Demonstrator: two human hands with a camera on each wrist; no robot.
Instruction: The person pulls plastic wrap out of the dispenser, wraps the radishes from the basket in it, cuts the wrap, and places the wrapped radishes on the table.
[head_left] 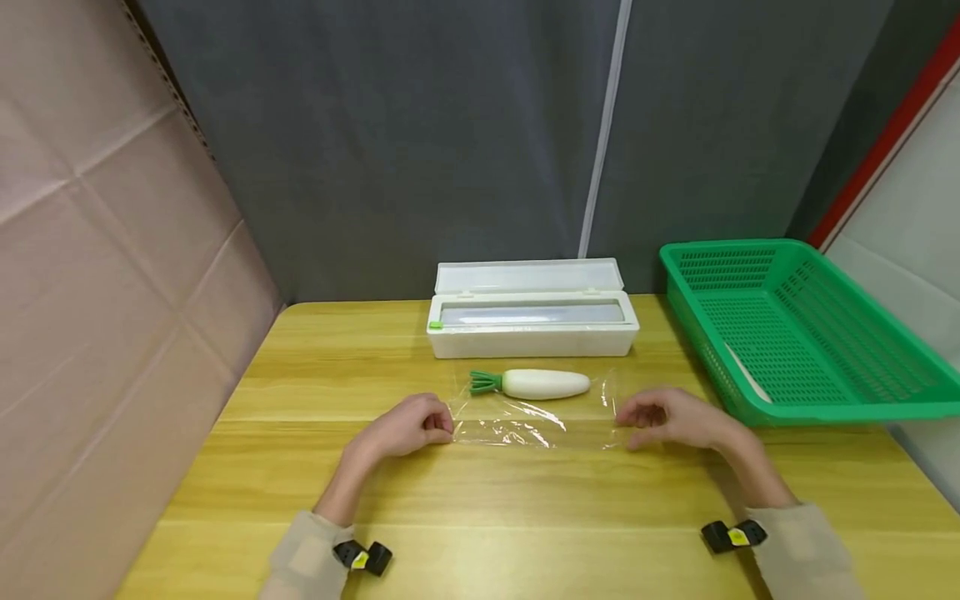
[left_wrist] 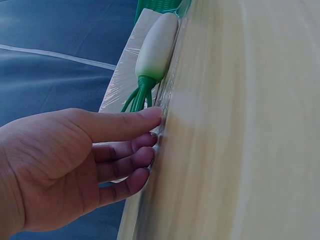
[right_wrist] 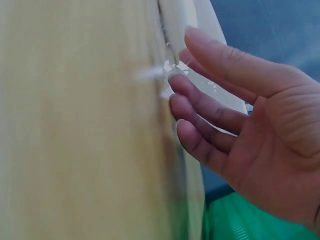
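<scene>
A white radish (head_left: 546, 384) with green stalks lies on a sheet of clear plastic wrap (head_left: 540, 427) spread flat on the table. At the sheet's left edge, my left hand (head_left: 415, 425) pinches the near corner between thumb and fingers. In the left wrist view the thumb (left_wrist: 135, 122) covers the index finger, and the radish (left_wrist: 156, 50) lies just past it. My right hand (head_left: 675, 419) is at the sheet's right edge with its fingers loosely bent. The right wrist view shows that thumb (right_wrist: 220, 55) apart from the fingers, whose tips are close to the wrap.
Behind the radish stands a white wrap dispenser box (head_left: 534, 342) with its lid (head_left: 528, 275) raised and a green slider (head_left: 436, 325) at its left end. A green plastic basket (head_left: 806, 412) sits at the right, with a white object inside. A dark curtain (head_left: 420, 150) hangs behind the table.
</scene>
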